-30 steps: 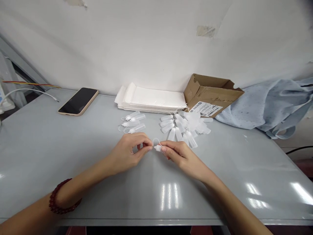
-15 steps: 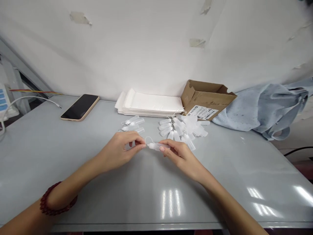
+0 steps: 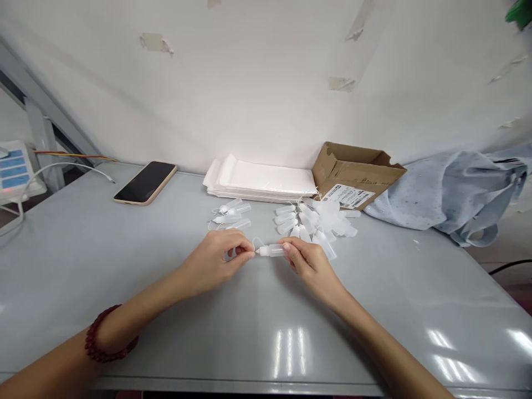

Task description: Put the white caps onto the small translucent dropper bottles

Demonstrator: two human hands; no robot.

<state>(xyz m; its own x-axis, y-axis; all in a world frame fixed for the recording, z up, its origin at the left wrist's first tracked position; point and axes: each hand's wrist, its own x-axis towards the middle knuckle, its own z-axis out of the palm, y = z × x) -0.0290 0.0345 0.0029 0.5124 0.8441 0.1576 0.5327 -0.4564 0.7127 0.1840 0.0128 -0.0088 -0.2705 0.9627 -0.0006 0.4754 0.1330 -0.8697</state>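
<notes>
A small translucent squeeze bottle [image 3: 274, 251] lies level above the grey table, its narrow tip pointing left. My right hand [image 3: 310, 265] is closed round its base end. At the tip, my left hand [image 3: 224, 257] pinches the small cap, mostly hidden by the fingertips; a thin tether loop [image 3: 257, 242] rises from the neck to it. Just beyond my left hand lie several similar bottles [image 3: 233, 209] with looped tethers. Behind my right hand is a larger heap of such bottles [image 3: 305, 219], some covered by a translucent cluster.
A stack of white envelopes [image 3: 266, 177] lies against the wall, beside an open cardboard box [image 3: 353, 177]. Light blue cloth [image 3: 436, 191] is bunched at the right. A phone [image 3: 145, 183] rests on the left, near a white cable [image 3: 78, 165] and a power strip [image 3: 19, 172].
The camera view has shifted slightly, so everything sits a little lower and to the right. My left fingertips are now closer to the bottle's neck; the right grip is nearer the base end.
</notes>
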